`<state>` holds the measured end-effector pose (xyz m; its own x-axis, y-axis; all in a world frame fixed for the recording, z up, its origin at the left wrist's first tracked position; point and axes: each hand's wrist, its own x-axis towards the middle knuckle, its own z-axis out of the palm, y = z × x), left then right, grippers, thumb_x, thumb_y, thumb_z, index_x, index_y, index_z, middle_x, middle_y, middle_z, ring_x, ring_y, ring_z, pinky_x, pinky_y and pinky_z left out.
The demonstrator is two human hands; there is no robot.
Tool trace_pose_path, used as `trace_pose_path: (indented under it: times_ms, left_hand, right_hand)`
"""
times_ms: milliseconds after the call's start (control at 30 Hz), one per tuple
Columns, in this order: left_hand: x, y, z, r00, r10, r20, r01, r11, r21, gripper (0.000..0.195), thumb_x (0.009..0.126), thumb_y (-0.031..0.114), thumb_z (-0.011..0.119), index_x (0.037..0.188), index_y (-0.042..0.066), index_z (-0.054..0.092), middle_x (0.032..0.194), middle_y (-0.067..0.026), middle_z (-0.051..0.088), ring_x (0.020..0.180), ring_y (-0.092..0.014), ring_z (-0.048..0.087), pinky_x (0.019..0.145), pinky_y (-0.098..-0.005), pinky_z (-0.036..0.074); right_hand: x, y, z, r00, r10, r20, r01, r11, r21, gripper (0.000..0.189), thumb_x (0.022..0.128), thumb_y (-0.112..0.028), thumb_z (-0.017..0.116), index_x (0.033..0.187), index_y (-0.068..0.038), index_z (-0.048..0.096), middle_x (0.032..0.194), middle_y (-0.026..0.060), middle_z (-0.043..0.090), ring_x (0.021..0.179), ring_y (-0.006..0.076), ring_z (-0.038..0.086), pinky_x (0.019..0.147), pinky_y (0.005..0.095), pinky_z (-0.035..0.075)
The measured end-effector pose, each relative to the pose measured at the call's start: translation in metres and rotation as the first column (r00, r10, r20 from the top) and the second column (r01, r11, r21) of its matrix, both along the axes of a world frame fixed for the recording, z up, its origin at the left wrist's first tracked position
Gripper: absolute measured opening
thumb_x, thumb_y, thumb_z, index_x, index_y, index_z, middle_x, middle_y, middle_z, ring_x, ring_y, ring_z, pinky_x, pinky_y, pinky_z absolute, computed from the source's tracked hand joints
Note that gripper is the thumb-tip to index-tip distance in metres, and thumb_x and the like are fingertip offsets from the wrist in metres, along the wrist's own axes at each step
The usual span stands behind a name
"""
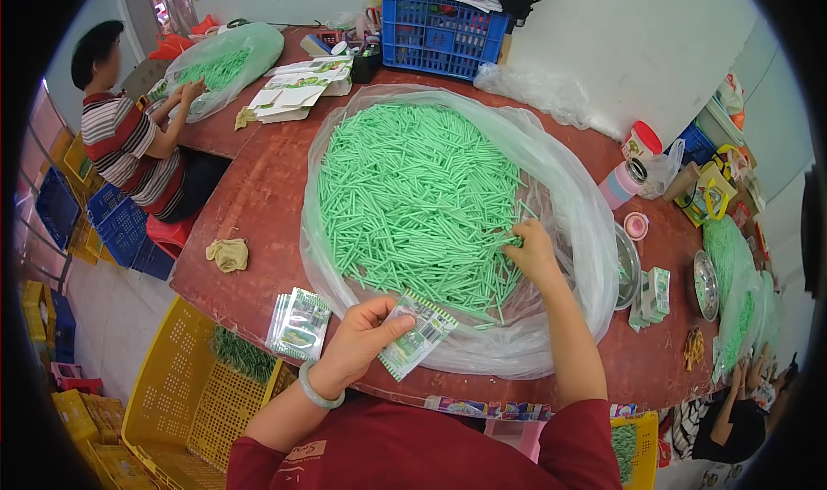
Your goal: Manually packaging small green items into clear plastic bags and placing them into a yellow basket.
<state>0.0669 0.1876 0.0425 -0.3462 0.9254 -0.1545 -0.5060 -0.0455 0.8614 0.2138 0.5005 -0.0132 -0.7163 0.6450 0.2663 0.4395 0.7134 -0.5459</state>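
Observation:
A flat printed packet [423, 328], green and white with striped ends and a barcode, is pinched between the thumb and fingers of my left hand [362, 345]. My right hand [537, 254] reaches to the right side of a large heap of thin pale-green sticks [413, 193], with some sticks between its fingertips. The heap lies inside a big clear plastic bag [578, 196], its mouth rolled open on the red tabletop [258, 199]. Left of the bag, near the front edge, rests a stack of similar packets [300, 325].
A yellow crate [168, 386] stands below the table's left edge. On the table are a crumpled cloth [227, 255], a metal bowl [627, 267], small boxes [658, 290], a tumbler [621, 183] and a blue crate [442, 34]. Other people sit at left [129, 148] and far right [730, 419].

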Motion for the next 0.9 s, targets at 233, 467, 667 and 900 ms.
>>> trace_pose_path:
  times_ms: [233,467,667,900]
  left_hand:
    - [0.001,0.004,-0.008,0.997,0.043,-0.061,-0.043,0.999,-0.005,0.006,0.088,0.006,0.065,0.090,0.002,0.061,0.087,0.0028,0.060,0.080,-0.003,0.052,0.070,-0.0195,0.042]
    - [0.002,0.014,-0.023,0.983,0.060,-0.171,-0.059,0.998,0.012,0.006,0.087,0.006,0.067,0.085,0.002,0.062,0.079,0.0041,0.058,0.072,-0.003,0.049,0.063,-0.0185,0.040]
    - [-0.002,0.017,-0.023,0.805,0.110,-0.583,-0.111,0.993,0.034,0.010,0.087,0.007,0.066,0.087,-0.003,0.065,0.070,0.0003,0.056,0.066,-0.006,0.048,0.058,-0.0228,0.038]
    - [0.000,0.037,-0.021,0.624,0.189,-0.758,-0.081,0.981,0.177,0.012,0.087,0.009,0.065,0.091,-0.003,0.065,0.073,-0.0085,0.059,0.067,-0.020,0.053,0.062,-0.0306,0.042]
  right_hand:
    - [0.006,0.000,0.008,0.992,-0.117,-0.051,0.105,0.976,-0.190,0.022,0.071,-0.013,0.075,0.089,-0.001,0.068,0.078,0.0102,0.060,0.070,0.0216,0.057,0.065,0.0340,0.045]
    - [0.010,0.018,-0.021,0.965,-0.145,-0.217,-0.007,0.817,-0.577,0.017,0.075,-0.008,0.075,0.091,-0.001,0.071,0.068,-0.0014,0.062,0.062,0.0074,0.054,0.058,0.0256,0.043]
    - [0.011,0.003,0.018,0.945,-0.256,-0.202,0.054,0.733,-0.678,0.009,0.077,-0.003,0.073,0.077,-0.004,0.065,0.064,-0.0023,0.056,0.051,0.0055,0.043,0.045,0.0229,0.031]
    - [0.008,-0.044,0.079,0.808,-0.292,-0.512,-0.326,0.502,-0.801,0.013,0.078,-0.001,0.073,0.088,-0.002,0.065,0.076,0.0028,0.062,0.053,0.0063,0.048,0.044,0.0196,0.035]
